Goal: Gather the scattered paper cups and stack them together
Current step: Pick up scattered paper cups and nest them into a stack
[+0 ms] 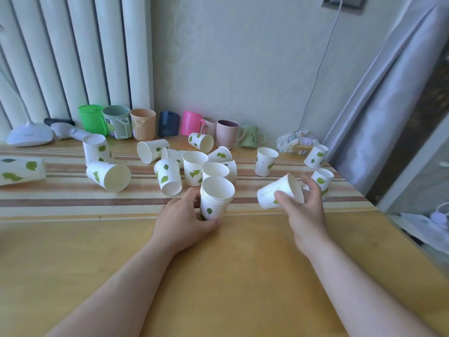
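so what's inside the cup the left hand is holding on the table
More paper cups are nested in the stack that the left hand grips: several rims show just below the top one. The innermost cup looks empty, though its bottom is out of sight.

Striped wooden table; scattered paper cups; plastic mugs along wall; lamp base.

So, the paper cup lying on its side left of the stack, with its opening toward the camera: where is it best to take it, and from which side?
Probably grip the lying cup across its side wall near the open rim, coming from above. It lies on the table with the mouth facing the camera, so the upper wall is free, and nothing touches it there.
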